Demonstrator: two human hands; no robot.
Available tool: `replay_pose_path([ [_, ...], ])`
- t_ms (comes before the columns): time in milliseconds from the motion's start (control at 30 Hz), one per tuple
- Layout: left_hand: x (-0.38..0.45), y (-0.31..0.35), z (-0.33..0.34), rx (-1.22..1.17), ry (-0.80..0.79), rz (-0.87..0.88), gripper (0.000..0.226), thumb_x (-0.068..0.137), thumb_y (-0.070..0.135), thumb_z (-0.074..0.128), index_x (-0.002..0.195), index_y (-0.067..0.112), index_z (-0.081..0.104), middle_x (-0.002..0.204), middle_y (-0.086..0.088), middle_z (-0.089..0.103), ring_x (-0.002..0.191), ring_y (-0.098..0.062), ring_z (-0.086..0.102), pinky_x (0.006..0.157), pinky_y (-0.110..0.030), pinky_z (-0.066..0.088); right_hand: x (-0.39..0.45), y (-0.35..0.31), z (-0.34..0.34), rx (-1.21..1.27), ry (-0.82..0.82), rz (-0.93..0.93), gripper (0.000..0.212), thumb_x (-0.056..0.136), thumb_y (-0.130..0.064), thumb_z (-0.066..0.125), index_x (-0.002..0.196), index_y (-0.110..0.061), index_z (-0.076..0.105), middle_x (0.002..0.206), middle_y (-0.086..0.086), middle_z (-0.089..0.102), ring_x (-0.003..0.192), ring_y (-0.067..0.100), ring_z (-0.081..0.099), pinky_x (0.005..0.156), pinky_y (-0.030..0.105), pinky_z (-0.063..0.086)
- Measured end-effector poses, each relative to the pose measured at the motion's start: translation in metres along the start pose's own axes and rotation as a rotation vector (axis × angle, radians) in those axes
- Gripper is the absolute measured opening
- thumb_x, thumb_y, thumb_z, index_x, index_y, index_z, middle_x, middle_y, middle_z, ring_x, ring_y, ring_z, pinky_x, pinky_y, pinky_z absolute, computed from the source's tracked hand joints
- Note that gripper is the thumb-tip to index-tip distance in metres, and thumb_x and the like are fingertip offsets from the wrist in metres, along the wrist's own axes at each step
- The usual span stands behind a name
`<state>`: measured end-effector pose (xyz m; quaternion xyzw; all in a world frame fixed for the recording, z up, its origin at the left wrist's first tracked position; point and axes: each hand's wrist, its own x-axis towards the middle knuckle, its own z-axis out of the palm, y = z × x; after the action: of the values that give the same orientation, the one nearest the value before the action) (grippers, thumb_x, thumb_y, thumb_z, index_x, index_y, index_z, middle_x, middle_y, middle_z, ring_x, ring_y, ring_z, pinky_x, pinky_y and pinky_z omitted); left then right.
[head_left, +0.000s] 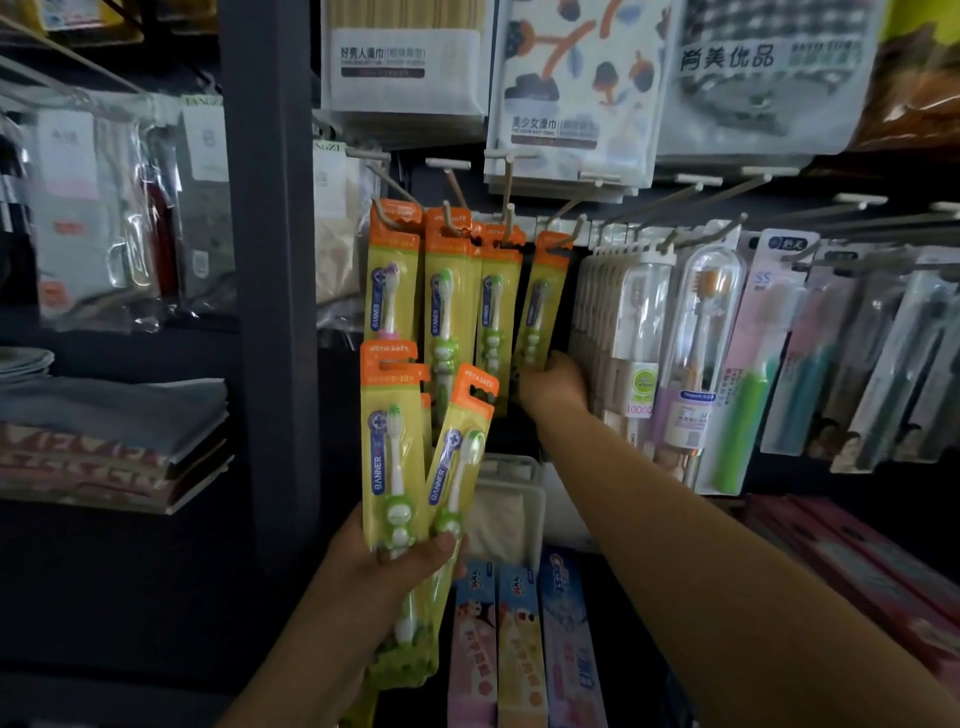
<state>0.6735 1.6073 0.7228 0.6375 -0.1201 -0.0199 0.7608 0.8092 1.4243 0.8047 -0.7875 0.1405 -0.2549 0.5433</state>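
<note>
Shop peg wall. Your left hand (395, 566) grips spare toothbrush packs (400, 457); your right hand (553, 387) grips the hanging pack (543, 306) just above it. Tug sideways and it may tear off its peg (563, 239).

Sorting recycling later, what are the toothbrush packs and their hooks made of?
The toothbrush packs look like printed yellow-orange card under a clear glossy plastic blister, judging by the sheen. The hooks seem metal wire with a pale matte coating: thin, rigid rods.

Centre of frame: dark gap between hanging yellow-and-orange toothbrush cards (448, 312) and white boxed toothbrushes (618, 358); beige metal peg hooks (576, 204) project above; dark grey upright post (270, 312) bounds left.
</note>
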Motion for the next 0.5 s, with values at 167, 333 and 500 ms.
replay_pose_path([
  [167, -0.003, 0.001, 0.006, 0.006, -0.009, 0.018, 0.038, 0.073, 0.025, 0.072, 0.109, 0.033, 0.064, 0.099, 0.005, 0.074, 0.092, -0.016, 0.071, 0.079, -0.044, 0.056, -0.096, 0.01, -0.022, 0.091, -0.154, -0.173, 0.034, 0.099, -0.042, 0.043, 0.12, -0.018, 0.054, 0.11, -0.004, 0.063, 0.103, 0.016, 0.06, 0.093, 0.038, 0.048],
  [333, -0.006, 0.004, 0.014, -0.059, -0.018, 0.049, 0.039, 0.065, 0.028, 0.071, 0.103, 0.03, 0.067, 0.097, 0.006, 0.075, 0.089, -0.011, 0.071, 0.074, -0.031, 0.051, -0.164, 0.028, -0.046, 0.137, -0.396, -0.146, 0.017, 0.092, -0.034, 0.057, 0.102, -0.02, 0.061, 0.091, -0.007, 0.066, 0.083, 0.006, 0.063, 0.072, 0.016, 0.051],
  [500, -0.008, 0.002, 0.02, -0.051, -0.058, 0.054, 0.04, 0.072, 0.029, 0.068, 0.113, 0.028, 0.065, 0.104, 0.004, 0.074, 0.097, -0.013, 0.07, 0.087, -0.038, 0.053, -0.167, 0.034, -0.049, 0.152, -0.387, -0.116, 0.009, 0.092, -0.024, 0.061, 0.096, -0.017, 0.06, 0.092, 0.001, 0.071, 0.084, 0.011, 0.067, 0.075, 0.025, 0.053],
])
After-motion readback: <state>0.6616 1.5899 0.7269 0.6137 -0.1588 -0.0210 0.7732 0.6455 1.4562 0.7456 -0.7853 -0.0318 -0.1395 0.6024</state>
